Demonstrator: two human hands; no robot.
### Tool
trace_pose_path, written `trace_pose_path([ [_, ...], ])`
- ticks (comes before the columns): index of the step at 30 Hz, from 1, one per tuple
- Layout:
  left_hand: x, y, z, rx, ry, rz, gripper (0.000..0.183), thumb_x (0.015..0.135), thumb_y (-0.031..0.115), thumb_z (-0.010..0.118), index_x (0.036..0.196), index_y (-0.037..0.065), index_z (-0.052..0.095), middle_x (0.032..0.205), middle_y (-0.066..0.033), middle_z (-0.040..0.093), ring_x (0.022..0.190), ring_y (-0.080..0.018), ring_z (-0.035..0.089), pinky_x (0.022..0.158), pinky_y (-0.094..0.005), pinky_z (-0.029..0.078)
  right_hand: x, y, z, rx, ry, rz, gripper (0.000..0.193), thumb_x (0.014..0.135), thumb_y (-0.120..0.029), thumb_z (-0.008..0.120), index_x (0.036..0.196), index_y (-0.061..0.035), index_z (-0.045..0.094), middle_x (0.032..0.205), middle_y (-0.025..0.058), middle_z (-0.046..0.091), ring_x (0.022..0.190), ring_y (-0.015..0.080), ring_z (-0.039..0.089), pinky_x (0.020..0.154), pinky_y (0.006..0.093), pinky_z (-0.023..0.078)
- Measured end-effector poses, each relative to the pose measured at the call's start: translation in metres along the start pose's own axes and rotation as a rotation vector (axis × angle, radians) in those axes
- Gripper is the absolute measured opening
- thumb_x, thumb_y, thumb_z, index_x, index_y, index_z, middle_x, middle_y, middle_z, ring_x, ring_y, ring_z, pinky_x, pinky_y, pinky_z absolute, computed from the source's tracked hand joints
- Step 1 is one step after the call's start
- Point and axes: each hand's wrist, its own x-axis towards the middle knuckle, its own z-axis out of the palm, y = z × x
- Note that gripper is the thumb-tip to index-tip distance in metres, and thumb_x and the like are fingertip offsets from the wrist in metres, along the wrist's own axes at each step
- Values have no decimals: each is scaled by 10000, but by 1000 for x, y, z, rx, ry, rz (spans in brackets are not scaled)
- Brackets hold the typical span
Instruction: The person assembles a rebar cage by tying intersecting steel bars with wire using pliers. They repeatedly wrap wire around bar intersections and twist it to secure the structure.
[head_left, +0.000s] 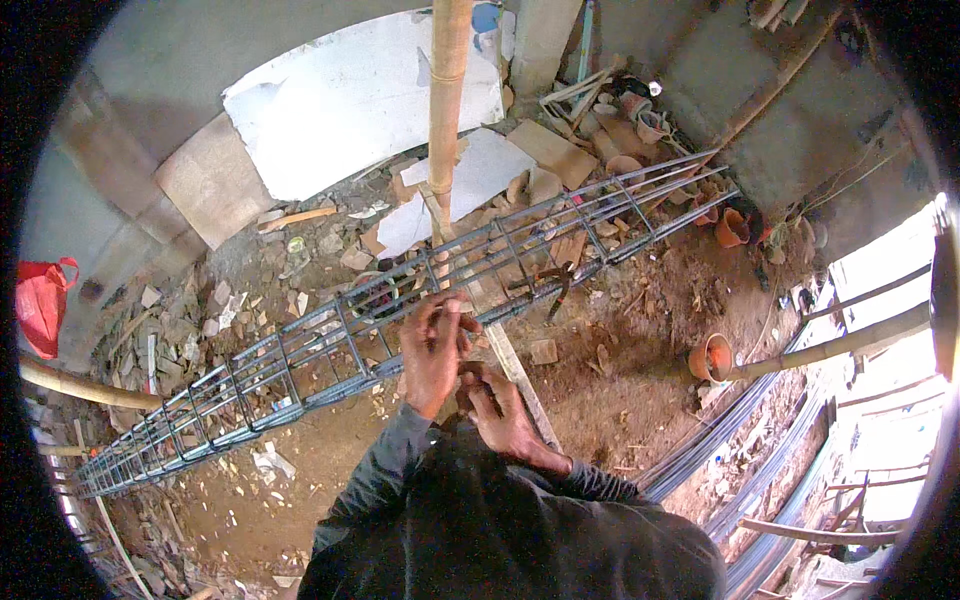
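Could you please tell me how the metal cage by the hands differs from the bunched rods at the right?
The cage is an open frame with crosswise loops; the rods lie in bunches, with no loops visible. The cage crosses the middle of the view; the rods lie at the lower right. Both have long, slender bars.

Left hand, frame centre: hides a stretch of the rebar cage; whether it grips anything, cannot tell. Right hand, just below: grip likewise indistinct. Red bag, far left: cut off at frame border. Bamboo pole, top centre: cut by upper edge. Rubble, left of centre: pieces too small to identify.
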Motion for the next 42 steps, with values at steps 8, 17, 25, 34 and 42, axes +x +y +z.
trace_pose_path([
  [8,24,-60,24,494,-149,325,109,1054,123,664,1094,27,696,736,-154,723,568,-268,701,566,-435,548,-2,-38,-51,-538,-86,33,392,1038,-294,740,1306,-9,710,1122,189,801,982,316,796,871,421,628],
  [17,41,-83,33,1139,-133,399,143,936,174,672,967,42,628,834,-197,667,821,-444,703,659,-557,559,82,-129,-139,-856,-2,-257,336,1034,-270,738,1301,-65,739,1176,170,800,1049,327,792,891,403,617],
  [25,59,-88,44,1156,-205,211,116,965,151,627,964,38,652,883,-187,671,821,-440,691,657,-582,539,217,-140,-142,-1045,-379,-561,274,1031,-172,712,1276,-55,752,1206,154,769,1090,257,735,955,402,592],
  [34,53,-100,67,1061,65,53,194,973,184,661,1104,43,686,881,-185,698,830,-431,662,735,-588,525,299,-85,-117,-1310,-994,-937,141,917,-132,682,982,-98,802,1041,80,737,1099,304,637,1011,437,509],
  [42,54,-90,71,942,178,98,161,991,147,664,1069,18,722,826,-236,732,739,-485,687,671,-591,532,312,-79,-123,-1463,-1141,-1002,266,1014,-185,585,1224,-156,746,1392,117,639,1423,307,491,1243,494,330],
])
